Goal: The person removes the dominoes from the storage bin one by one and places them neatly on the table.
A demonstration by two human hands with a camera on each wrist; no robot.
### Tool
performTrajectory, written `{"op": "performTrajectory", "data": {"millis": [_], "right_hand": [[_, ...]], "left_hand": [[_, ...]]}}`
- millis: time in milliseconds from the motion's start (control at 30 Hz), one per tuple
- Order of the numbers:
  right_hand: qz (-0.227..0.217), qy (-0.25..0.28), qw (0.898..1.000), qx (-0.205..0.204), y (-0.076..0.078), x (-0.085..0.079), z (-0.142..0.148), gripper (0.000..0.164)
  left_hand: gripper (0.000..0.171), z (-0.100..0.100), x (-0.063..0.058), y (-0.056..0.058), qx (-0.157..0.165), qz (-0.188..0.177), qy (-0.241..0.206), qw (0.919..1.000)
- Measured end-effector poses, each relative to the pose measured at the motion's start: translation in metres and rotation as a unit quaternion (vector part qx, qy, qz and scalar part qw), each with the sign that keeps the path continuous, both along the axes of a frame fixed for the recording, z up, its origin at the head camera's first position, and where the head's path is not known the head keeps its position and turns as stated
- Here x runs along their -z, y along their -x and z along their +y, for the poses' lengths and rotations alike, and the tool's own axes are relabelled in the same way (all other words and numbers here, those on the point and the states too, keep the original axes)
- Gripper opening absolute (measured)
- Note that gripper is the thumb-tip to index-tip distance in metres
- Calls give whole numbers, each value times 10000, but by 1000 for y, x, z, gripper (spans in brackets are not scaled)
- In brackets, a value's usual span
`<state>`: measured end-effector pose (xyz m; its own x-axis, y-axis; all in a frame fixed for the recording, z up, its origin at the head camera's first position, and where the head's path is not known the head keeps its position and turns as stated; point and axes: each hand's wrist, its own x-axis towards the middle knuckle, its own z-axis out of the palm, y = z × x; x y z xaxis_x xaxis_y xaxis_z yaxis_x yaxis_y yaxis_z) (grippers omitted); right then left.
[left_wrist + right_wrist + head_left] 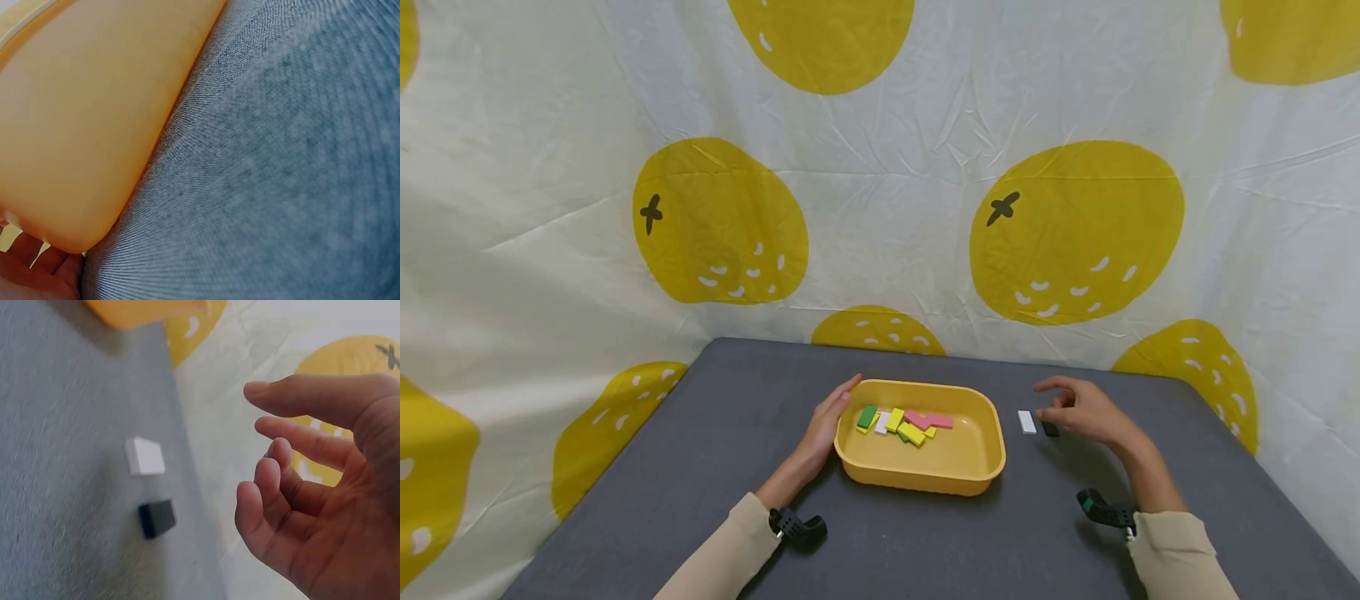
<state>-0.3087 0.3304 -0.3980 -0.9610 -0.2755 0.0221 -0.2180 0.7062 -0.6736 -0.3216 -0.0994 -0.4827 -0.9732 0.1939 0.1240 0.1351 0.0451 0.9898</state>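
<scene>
A yellow plastic tub [925, 479] sits on the grey cloth-covered table, with several small green, yellow, white and pink blocks [912, 434] lying toward its left side. My left hand [822, 425] rests against the tub's left end, fingers extended along the wall. In the left wrist view the fingers [53, 259] show beyond the tub's corner. Above a black block [157, 518] hovers my right hand [1086, 410], thumb and index finger apart, the other fingers loosely bent, nothing in it. Beside that block lies a white block [1027, 422].
The dark grey table [925, 550] ends at a white curtain [887, 225] printed with yellow fruit, which hangs behind it and at both sides. Black bands [797, 529] are worn on both wrists.
</scene>
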Motion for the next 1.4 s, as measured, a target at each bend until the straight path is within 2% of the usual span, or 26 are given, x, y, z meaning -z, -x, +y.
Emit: {"op": "performTrajectory", "data": {"millis": [400,600,767,1067,1200,1400], "right_hand": [[496,112,9984,-242,-16,-33,-34,45],[637,51,9973,-366,-19,-41,-60,41],[603,12,9962,-626,-16,-39,-83,39],[597,158,9889,-1349,-6,-30,-126,39],[483,181,9873,-1501,-1,-24,-144,38],[230,137,9880,-1520,6,-14,-161,40]], "left_hand": [[49,-1,0,0,-26,-22,-23,10000],[49,-2,0,-1,-22,15,12,10000],[49,-1,0,0,-7,22,69,10000],[49,-2,3,1,0,70,20,10000],[49,-2,3,1,10,70,31,10000],[49,-2,2,1,7,52,43,10000]]}}
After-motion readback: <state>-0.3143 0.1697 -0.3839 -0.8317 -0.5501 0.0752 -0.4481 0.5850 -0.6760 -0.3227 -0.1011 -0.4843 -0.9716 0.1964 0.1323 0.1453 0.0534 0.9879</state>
